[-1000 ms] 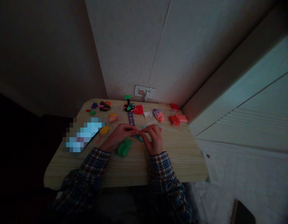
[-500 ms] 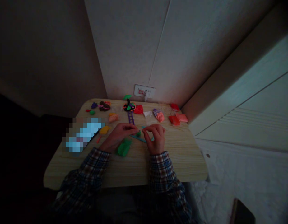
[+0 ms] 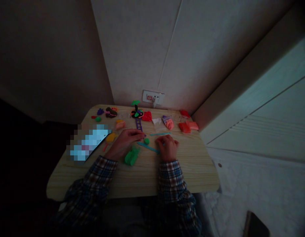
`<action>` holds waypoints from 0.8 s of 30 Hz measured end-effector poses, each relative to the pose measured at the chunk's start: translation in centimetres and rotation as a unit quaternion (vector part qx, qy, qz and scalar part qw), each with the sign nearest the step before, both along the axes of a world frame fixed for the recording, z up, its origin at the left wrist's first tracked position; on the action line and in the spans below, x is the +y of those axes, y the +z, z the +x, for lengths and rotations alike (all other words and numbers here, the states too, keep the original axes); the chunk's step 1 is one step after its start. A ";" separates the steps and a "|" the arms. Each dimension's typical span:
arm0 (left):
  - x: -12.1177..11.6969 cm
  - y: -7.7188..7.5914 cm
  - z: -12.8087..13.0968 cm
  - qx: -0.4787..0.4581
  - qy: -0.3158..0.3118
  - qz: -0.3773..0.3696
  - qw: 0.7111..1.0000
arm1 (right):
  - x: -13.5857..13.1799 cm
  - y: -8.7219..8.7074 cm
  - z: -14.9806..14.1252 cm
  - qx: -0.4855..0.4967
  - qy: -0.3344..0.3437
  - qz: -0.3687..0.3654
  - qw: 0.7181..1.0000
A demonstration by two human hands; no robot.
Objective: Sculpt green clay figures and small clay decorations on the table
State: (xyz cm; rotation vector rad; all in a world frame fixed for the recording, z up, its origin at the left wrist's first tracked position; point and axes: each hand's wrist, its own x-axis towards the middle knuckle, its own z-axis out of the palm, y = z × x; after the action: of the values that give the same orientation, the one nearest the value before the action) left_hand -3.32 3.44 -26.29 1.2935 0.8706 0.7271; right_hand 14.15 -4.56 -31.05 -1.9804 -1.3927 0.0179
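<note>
My left hand [image 3: 127, 141] is closed in a pinch above the middle of the table, thumb and fingertips together; what they hold, if anything, is too small to make out. Just right of its fingertips lies a small green clay ball [image 3: 147, 141]. My right hand [image 3: 168, 148] rests low over the table with curled fingers, and their tips are partly hidden. Beside it a blue modelling tool [image 3: 149, 147] lies slantwise, its right end meeting the hand. A thinner blue stick [image 3: 160, 134] lies behind that hand. Near my left wrist sits a lumpy green clay piece [image 3: 132, 156].
A phone [image 3: 89, 144] with a blurred screen lies at left, beside a yellow clay piece [image 3: 111, 137]. Along the back are a purple clay ladder [image 3: 139, 125], a dark clay figure [image 3: 137, 113], a red packet [image 3: 147, 116] and orange-red packets [image 3: 184, 127]. A wall socket [image 3: 153, 96] is behind.
My right hand has moved away from the left, slightly right and down towards the table, its fingers now curled under. The green ball and blue tools show more fully. My left hand has barely moved.
</note>
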 end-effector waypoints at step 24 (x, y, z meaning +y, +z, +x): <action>1.3 -0.6 1.2 0.114 0.057 0.214 0.969 | 0.3 0.2 -0.3 -0.033 -0.003 -0.041 0.999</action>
State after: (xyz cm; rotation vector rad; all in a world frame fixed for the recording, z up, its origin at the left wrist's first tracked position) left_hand -2.10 4.73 -26.87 1.7475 1.0128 0.9020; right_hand 13.88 -4.21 -30.84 -2.0690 -1.4493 0.0073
